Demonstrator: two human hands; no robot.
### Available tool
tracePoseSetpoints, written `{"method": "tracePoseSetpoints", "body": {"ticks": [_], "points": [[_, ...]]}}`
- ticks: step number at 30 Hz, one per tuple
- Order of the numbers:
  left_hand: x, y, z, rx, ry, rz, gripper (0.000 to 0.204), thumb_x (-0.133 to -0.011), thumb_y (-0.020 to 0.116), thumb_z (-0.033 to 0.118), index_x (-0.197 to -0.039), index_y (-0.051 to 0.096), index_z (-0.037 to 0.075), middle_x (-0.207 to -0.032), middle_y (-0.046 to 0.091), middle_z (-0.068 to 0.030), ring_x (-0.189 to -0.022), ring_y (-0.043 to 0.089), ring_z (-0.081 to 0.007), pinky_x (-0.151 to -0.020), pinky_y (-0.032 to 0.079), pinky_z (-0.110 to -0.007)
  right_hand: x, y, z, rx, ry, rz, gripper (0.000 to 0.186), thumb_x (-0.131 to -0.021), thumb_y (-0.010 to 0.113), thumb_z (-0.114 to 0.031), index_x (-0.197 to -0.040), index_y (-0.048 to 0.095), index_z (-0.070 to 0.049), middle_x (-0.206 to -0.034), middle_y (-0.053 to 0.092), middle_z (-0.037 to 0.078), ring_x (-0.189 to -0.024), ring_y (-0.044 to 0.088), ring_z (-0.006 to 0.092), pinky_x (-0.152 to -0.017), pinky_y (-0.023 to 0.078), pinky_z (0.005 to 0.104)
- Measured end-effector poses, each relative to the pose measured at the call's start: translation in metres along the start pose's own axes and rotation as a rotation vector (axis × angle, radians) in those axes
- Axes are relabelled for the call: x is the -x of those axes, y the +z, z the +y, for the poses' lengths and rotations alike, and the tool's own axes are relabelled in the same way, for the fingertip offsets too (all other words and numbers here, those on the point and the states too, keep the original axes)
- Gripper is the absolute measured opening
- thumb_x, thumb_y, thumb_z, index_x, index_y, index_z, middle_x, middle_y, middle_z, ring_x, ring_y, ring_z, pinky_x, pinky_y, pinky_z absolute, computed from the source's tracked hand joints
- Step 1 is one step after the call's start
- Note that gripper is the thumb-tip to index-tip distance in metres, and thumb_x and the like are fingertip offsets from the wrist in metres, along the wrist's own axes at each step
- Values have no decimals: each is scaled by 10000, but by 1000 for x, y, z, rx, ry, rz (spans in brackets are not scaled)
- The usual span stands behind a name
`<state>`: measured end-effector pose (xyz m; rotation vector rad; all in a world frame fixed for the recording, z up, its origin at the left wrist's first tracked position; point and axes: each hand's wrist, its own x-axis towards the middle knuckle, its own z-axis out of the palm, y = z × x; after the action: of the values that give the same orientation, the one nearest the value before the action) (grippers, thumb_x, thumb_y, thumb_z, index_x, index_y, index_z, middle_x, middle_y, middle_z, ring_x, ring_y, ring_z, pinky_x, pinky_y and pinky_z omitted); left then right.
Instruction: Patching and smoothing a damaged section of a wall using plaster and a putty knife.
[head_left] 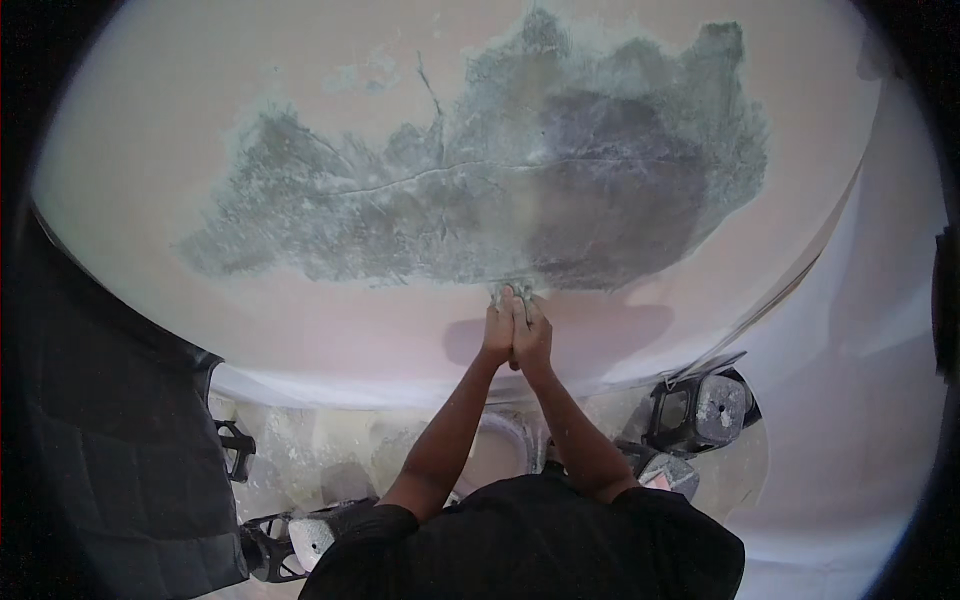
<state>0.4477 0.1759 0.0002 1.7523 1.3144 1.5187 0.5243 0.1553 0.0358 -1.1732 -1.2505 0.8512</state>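
A broad curved pale pink surface (pixel 360 330) fills the upper view, with a large mottled grey-green patch (pixel 450 220) crossed by a thin wavy crack line. At the patch's lower edge my left hand (pixel 497 325) and my right hand (pixel 530 330) are pressed together, fingers closed and smeared with pale grey-green material. What lies in their grip is hidden by the fingers, so I cannot make it out.
Spattered black plastic stools (pixel 717 410) stand below the surface's near edge, right and left. A pale round container (pixel 492 450) sits on the spattered floor (pixel 350 440) between my arms. Dark sheeting (pixel 120 430) hangs at the left; white sheeting (pixel 850 400) covers the right side.
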Motion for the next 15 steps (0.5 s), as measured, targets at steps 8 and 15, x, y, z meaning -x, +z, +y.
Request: {"method": "tracePoseSetpoints", "body": {"ticks": [8,15], "points": [[-5,-2,10,185,-254,-21,549,-1004,389,471,-881,610,-16,-788,606,-80,-739,550,-168,-656,461,-359,0,-2,7,26,-77,29,303,-969,526,-271,-957,608,20,-802,618,247,-690,613,339,-652,478,396],[-4,-5,-13,200,-277,-139,425,-1009,416,386,-1103,560,-3,-994,611,-143,-839,585,-280,-746,457,-444,3,4,10,-42,-72,76,307,-974,518,-265,-928,595,29,-773,611,238,-674,612,339,-638,474,396]]}}
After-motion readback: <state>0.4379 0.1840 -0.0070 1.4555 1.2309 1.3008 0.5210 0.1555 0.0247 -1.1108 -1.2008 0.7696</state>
